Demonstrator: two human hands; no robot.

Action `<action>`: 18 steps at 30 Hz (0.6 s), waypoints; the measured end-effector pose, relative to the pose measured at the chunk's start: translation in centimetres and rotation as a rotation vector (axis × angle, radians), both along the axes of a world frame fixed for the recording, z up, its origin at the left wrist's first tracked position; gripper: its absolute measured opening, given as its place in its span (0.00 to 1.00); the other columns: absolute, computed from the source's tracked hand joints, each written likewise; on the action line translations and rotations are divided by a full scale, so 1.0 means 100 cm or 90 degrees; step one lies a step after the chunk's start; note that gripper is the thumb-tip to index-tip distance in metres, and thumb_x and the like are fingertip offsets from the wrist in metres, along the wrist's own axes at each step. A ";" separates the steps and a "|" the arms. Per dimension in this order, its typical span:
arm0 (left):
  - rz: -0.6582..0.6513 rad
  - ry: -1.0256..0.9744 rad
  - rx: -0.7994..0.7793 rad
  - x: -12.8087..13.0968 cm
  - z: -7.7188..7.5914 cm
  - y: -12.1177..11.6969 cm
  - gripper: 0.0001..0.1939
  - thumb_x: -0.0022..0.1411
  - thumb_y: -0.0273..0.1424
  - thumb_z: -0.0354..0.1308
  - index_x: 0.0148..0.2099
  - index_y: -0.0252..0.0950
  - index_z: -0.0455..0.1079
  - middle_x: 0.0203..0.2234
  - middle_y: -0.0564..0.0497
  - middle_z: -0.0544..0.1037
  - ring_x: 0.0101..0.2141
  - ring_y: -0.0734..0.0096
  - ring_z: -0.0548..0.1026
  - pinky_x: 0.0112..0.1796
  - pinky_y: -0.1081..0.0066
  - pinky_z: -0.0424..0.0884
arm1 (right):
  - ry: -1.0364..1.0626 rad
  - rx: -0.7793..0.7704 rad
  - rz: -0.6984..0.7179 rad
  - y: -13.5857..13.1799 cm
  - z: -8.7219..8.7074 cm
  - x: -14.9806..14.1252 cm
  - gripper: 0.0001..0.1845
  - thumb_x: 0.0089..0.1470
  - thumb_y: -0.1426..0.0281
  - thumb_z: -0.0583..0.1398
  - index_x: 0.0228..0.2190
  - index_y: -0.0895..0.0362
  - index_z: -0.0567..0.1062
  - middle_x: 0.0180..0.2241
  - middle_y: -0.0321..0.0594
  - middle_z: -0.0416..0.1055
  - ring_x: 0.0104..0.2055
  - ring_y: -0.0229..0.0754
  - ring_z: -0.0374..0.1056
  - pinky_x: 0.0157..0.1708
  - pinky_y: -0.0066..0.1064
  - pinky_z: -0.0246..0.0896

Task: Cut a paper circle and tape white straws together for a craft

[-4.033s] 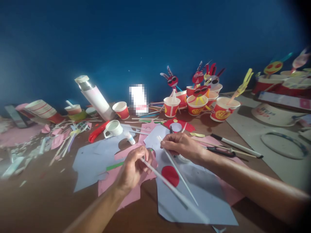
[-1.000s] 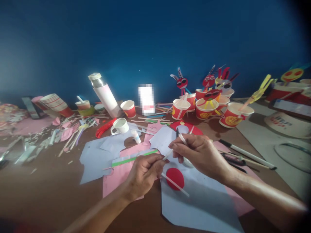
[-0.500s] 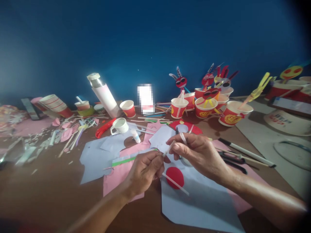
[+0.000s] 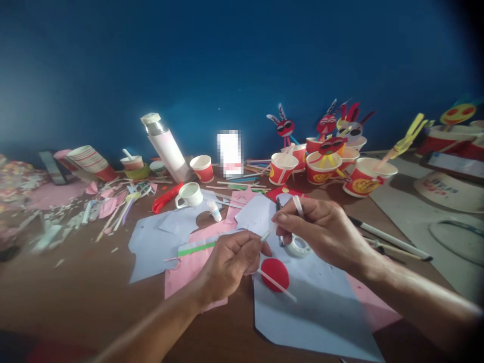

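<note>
My left hand (image 4: 229, 264) is closed around a thin white paper stick (image 4: 278, 286) that runs down to the right past a red paper circle (image 4: 276, 273). My right hand (image 4: 321, 229) pinches the stick's upper end (image 4: 266, 236), and a short white strip (image 4: 298, 205) pokes up between its fingers. Both hands hover over a pale blue paper sheet (image 4: 317, 312) and pink paper (image 4: 185, 275). A roll of clear tape (image 4: 298, 246) lies just under my right hand.
Decorated red paper cups (image 4: 321, 169) with paper faces stand at the back right. A white flask (image 4: 166, 146), small white cup (image 4: 189, 194), glue tube (image 4: 215, 212), red cutter (image 4: 166, 197) and paper scraps (image 4: 94, 209) fill the left. Pens (image 4: 389, 232) lie to the right.
Four seconds ago each hand held a long white stick apart. Now both hands are on one stick, the right pinching its top end. The tape roll has come into view.
</note>
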State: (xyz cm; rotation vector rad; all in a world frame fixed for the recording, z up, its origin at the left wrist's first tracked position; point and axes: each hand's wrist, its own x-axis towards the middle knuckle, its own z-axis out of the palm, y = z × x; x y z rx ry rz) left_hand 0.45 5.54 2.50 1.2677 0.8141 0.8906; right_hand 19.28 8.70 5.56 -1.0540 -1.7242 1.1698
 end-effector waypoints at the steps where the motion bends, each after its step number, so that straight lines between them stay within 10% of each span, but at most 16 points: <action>1: -0.002 -0.007 -0.004 0.001 0.001 0.000 0.16 0.64 0.39 0.51 0.33 0.32 0.70 0.14 0.60 0.56 0.16 0.83 0.52 0.19 0.78 0.50 | -0.002 -0.003 -0.002 0.000 0.000 0.001 0.12 0.56 0.66 0.57 0.23 0.57 0.72 0.19 0.33 0.70 0.21 0.32 0.63 0.20 0.24 0.55; 18: -0.053 0.011 -0.115 -0.012 -0.012 0.004 0.18 0.64 0.42 0.50 0.36 0.31 0.70 0.19 0.52 0.69 0.19 0.79 0.64 0.20 0.77 0.59 | 0.109 0.005 -0.177 0.035 0.009 0.041 0.14 0.53 0.62 0.61 0.23 0.58 0.71 0.20 0.34 0.66 0.21 0.30 0.58 0.19 0.25 0.50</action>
